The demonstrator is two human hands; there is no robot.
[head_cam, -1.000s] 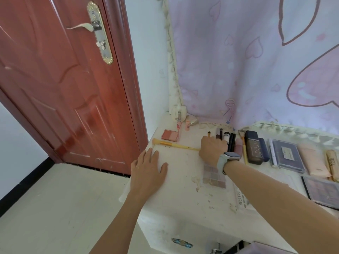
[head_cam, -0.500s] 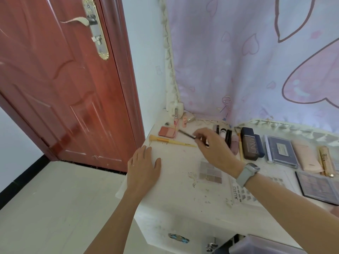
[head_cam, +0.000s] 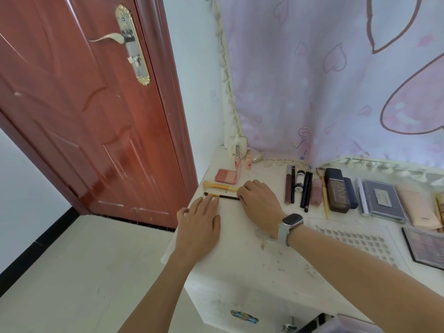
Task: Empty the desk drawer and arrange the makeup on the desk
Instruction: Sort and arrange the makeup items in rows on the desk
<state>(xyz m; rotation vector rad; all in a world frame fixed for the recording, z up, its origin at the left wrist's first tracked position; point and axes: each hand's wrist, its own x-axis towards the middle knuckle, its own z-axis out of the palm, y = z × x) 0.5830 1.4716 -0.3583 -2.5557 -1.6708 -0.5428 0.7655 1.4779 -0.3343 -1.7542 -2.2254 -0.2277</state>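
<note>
— White desk [head_cam: 240, 255], and what lies on it?

— 2 brushes at the left end, side by side: a yellow-handled brush [head_cam: 217, 186] farther back and a thin black brush [head_cam: 222, 195] nearer the front edge. Behind them sits a pink blush compact [head_cam: 225, 176].

— And the hands?

— The right hand [head_cam: 260, 203], with a grey watch [head_cam: 289, 225] on its wrist, rests knuckles-up at the handle end of the black brush; its fingers curl down over that end, so it seems to pinch it, though the fingertips are hidden. The left hand [head_cam: 198, 224] lies flat, fingers straight, holding nothing, its fingertips just touching the brush's bristle end.

— What else is set out?

— To the right, a row of pencils and tubes [head_cam: 299, 186], a dark blue box [head_cam: 340, 189], a grey palette [head_cam: 382, 200], a peach tube [head_cam: 416, 209] and an eyeshadow palette [head_cam: 425, 248] at the edge. A red-brown door [head_cam: 84, 104] stands left, and a pink curtain [head_cam: 336, 75] hangs behind.
</note>
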